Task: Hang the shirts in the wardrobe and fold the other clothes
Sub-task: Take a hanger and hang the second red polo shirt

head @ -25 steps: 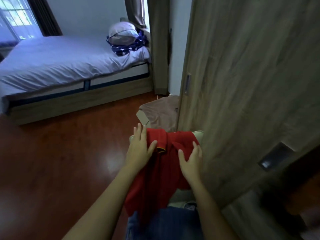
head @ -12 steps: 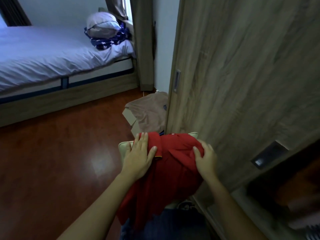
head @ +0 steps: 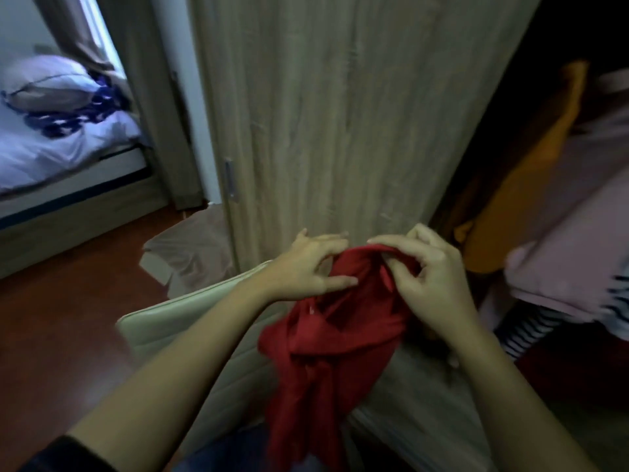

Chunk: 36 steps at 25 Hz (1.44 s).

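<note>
A red shirt [head: 326, 345] hangs bunched in front of me, lifted above a cream cushioned seat [head: 190, 321]. My left hand [head: 306, 267] pinches its upper left edge. My right hand [head: 425, 277] grips its top edge at the collar. The wooden wardrobe door [head: 340, 114] stands just behind the shirt. To its right the wardrobe is open and dark, with an orange garment [head: 531, 172] and a pink garment [head: 571, 233] hanging inside. Blue denim cloth [head: 238, 451] lies at the bottom edge under the shirt.
A bed [head: 61, 141] with a pillow and blue patterned cloth stands at the far left. A cardboard box with beige cloth [head: 190, 253] sits on the red-brown floor [head: 61, 335] beside the wardrobe door. A striped garment [head: 531, 325] shows low in the wardrobe.
My view has swung right, toward the open wardrobe. Both hands have lifted the red shirt off the seat and now grip its top edge rather than pressing flat on it.
</note>
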### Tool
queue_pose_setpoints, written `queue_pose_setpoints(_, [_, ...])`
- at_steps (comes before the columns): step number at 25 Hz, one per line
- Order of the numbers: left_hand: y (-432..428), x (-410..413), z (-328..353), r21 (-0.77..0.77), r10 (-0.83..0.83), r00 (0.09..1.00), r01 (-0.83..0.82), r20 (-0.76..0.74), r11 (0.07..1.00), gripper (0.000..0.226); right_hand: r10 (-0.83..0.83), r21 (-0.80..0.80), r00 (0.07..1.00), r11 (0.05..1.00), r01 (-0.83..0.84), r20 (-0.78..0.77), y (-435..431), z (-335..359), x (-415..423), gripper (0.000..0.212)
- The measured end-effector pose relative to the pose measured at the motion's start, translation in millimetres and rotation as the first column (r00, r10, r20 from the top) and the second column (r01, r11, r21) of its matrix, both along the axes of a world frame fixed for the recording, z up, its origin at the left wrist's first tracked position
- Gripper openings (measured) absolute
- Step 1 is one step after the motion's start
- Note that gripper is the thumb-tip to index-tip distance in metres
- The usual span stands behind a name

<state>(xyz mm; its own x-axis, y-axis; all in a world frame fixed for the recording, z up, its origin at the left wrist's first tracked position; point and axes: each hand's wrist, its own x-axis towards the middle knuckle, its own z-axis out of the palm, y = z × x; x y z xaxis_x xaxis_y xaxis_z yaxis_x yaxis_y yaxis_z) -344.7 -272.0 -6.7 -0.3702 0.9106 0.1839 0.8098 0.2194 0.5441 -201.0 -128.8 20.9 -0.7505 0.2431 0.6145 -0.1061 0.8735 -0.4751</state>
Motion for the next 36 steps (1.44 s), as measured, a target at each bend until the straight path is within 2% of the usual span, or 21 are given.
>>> queue_pose_setpoints(2, [21.5, 19.2, -0.2, 0.136, -0.009, 0.987, 0.031, -0.161, 0.99, 0.031, -0.14, -0.057, 0.987, 0.989, 0.135, -0.08, 18.9, 10.9, 37.3, 0.036])
queue_pose_setpoints(4, [36.2, 26.2, -8.4, 0.153, 0.027, 0.945, 0.025, -0.326, 0.988, 0.031, -0.243, -0.165, 0.957, 0.962, 0.218, -0.157, 40.9, 18.3, 66.0, 0.037])
queue_pose_setpoints(5, [43.1, 27.6, -16.2, 0.106, 0.031, 0.938, 0.006, -0.345, 0.994, 0.03, -0.299, -0.212, 0.938, 0.942, 0.261, -0.175, 53.7, 21.4, 81.2, 0.036])
queue_pose_setpoints(7, [57.5, 32.6, -28.9, 0.003, -0.035, 0.968, 0.037, -0.248, 0.999, 0.03, -0.413, -0.238, 0.901, 0.895, 0.376, -0.129, 79.3, 25.4, 120.3, 0.032])
queue_pose_setpoints(10, [78.7, 43.6, -19.4, 0.009, -0.076, 0.997, 0.076, -0.011, 0.997, 0.011, -0.571, -0.059, 0.809, 0.811, 0.582, 0.141, 116.5, 15.0, 180.9, 0.023])
queue_pose_setpoints(12, [89.6, 52.4, -7.0, -0.007, -0.043, 0.991, 0.044, 0.127, 0.999, 0.044, -0.598, 0.065, 0.737, 0.788, 0.612, 0.314, 137.4, 9.5, 211.9, 0.029])
queue_pose_setpoints(14, [101.1, 61.5, -4.5, 0.003, -0.003, 0.992, 0.003, 0.126, 1.0, 0.058, -0.478, 0.009, 0.764, 0.85, 0.527, 0.433, 151.9, 10.5, 233.6, 0.045])
queue_pose_setpoints(16, [112.3, 70.4, 0.1, 0.121, 0.048, 0.968, -0.08, 0.247, 0.989, 0.054, -0.264, -0.175, 0.849, 0.909, 0.377, 0.457, 159.2, 14.2, 251.7, 0.062])
queue_pose_setpoints(18, [118.4, 83.1, 14.1, 0.273, -0.039, 0.889, -0.098, 0.457, 0.957, 0.044, -0.161, -0.279, 0.906, 0.918, 0.283, 0.391, 163.2, 20.0, 268.0, 0.071])
queue_pose_setpoints(20, [119.1, 94.1, 26.6, 0.365, -0.193, 0.83, -0.014, 0.524, 0.931, 0.037, -0.214, -0.206, 0.914, 0.933, 0.296, 0.345, 173.5, 24.7, 280.6, 0.069])
queue_pose_setpoints(22, [117.7, 99.2, 31.4, 0.354, -0.277, 0.839, 0.109, 0.469, 0.929, 0.044, -0.35, 0.048, 0.853, 0.932, 0.36, 0.388, 179.0, 29.9, 285.6, 0.052])
queue_pose_setpoints(23, [118.9, 101.0, 31.0, 0.315, -0.271, 0.881, 0.15, 0.388, 0.937, 0.052, -0.417, 0.156, 0.8, 0.908, 0.39, 0.431, 179.5, 28.4, 286.2, 0.045])
queue_pose_setpoints(24, [121.4, 105.0, 29.4, 0.29, -0.237, 0.94, 0.162, 0.245, 0.943, 0.056, -0.486, 0.219, 0.745, 0.873, 0.435, 0.457, 176.4, 24.2, 285.5, 0.042])
queue_pose_setpoints(25, [125.8, 110.0, 28.3, 0.32, -0.169, 0.983, 0.139, 0.07, 0.937, 0.052, -0.55, 0.248, 0.701, 0.834, 0.493, 0.454, 170.4, 17.6, 284.0, 0.04])
queue_pose_setpoints(27, [139.0, 120.5, 25.9, 0.432, -0.048, 0.983, 0.122, -0.178, 0.894, 0.045, -0.602, 0.252, 0.692, 0.797, 0.549, 0.399, 156.0, 4.3, 278.5, 0.043])
queue_pose_setpoints(28, [145.5, 123.9, 22.8, 0.382, -0.049, 0.959, 0.158, -0.279, 0.911, 0.047, -0.592, 0.224, 0.706, 0.804, 0.551, 0.388, 152.0, -1.1, 276.9, 0.047])
queue_pose_setpoints(29, [149.2, 127.6, 19.2, 0.242, -0.094, 0.921, 0.196, -0.378, 0.95, 0.051, -0.573, 0.17, 0.723, 0.814, 0.555, 0.386, 150.0, -4.3, 275.5, 0.049])
queue_pose_setpoints(30, [149.6, 129.0, 17.9, 0.098, -0.143, 0.893, 0.203, -0.426, 0.974, 0.054, -0.558, 0.107, 0.731, 0.817, 0.566, 0.393, 150.2, -5.9, 275.0, 0.049])
queue_pose_setpoints(31, [149.4, 128.5, 18.9, 0.065, -0.163, 0.891, 0.21, -0.424, 0.975, 0.054, -0.55, 0.05, 0.725, 0.809, 0.585, 0.414, 150.6, -6.6, 276.6, 0.048])
queue_pose_setpoints(34, [149.3, 132.3, 31.1, 0.318, -0.037, 0.952, 0.139, -0.305, 0.938, 0.038, -0.588, -0.005, 0.68, 0.755, 0.656, 0.437, 150.0, -7.7, 283.8, 0.04])
queue_pose_setpoints(36, [153.9, 138.2, 26.0, 0.241, -0.059, 0.938, 0.148, -0.342, 0.959, 0.035, -0.63, -0.004, 0.656, 0.72, 0.694, 0.416, 148.9, -9.7, 287.5, 0.037])
